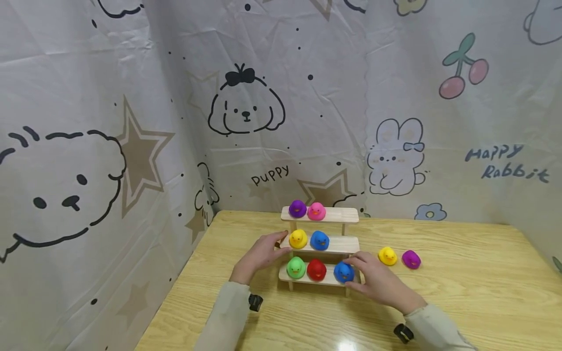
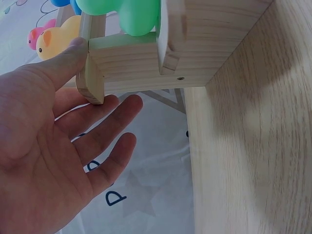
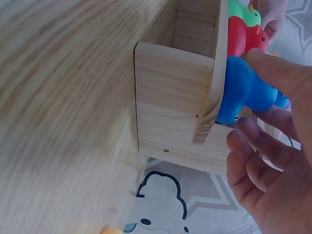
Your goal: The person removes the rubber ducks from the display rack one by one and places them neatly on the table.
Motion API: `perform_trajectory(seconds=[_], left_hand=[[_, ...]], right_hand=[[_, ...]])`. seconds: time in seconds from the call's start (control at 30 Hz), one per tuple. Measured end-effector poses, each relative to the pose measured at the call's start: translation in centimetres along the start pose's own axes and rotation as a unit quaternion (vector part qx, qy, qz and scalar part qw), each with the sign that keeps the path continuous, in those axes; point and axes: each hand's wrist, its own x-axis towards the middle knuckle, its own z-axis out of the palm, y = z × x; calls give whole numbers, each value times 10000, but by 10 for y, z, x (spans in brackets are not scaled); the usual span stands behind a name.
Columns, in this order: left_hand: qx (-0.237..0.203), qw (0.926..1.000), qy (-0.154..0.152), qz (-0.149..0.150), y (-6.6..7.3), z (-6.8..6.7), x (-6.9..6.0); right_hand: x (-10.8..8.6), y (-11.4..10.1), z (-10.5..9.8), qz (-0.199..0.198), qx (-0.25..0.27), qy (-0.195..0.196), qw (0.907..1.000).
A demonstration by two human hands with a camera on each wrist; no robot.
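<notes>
A three-tier wooden shelf (image 1: 347, 215) holds small rubber ducks. On its bottom tier sit a green duck (image 1: 296, 267), a red duck (image 1: 316, 269) and, at the right end, a blue duck (image 1: 344, 272). My right hand (image 1: 381, 282) has thumb and fingers around that blue duck (image 3: 237, 87), which rests on the board. My left hand (image 1: 263, 254) grips the left end of the middle tier, thumb on top and fingers below in the left wrist view. Beside it are a yellow duck (image 1: 298, 239) and another blue duck (image 1: 319, 240).
A purple duck (image 1: 297, 208) and a pink duck (image 1: 316, 211) sit on the top tier. Right of the shelf, a yellow duck (image 1: 388, 256) and a magenta duck (image 1: 411, 259) lie on the wooden table (image 1: 483, 282). A printed curtain (image 1: 325, 136) hangs behind.
</notes>
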Motion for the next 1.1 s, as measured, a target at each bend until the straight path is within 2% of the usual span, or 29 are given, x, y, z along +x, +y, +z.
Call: perform_trajectory(seconds=[0.27,0.67,0.8,0.97,1.1], left_hand=[[27,10000,-17,26,-1,1,0],[-5,10000,1,-16,-2,0,-1],[-12,10000,-20,-45,-1,0,-1],[-50,10000,-28,-40,-1,0,-1],[-67,10000,-33,-33,-1,-1,-1]], right_hand=[[5,-3,4,82,-122,-137,9998],[5,-5,5,113,-150,-18,9998],[2,-6,2,-37,-150,111,9998],[-5,-3,-4,141,-72,113,9998],[-11,2,-8,99,-99,221,9997]])
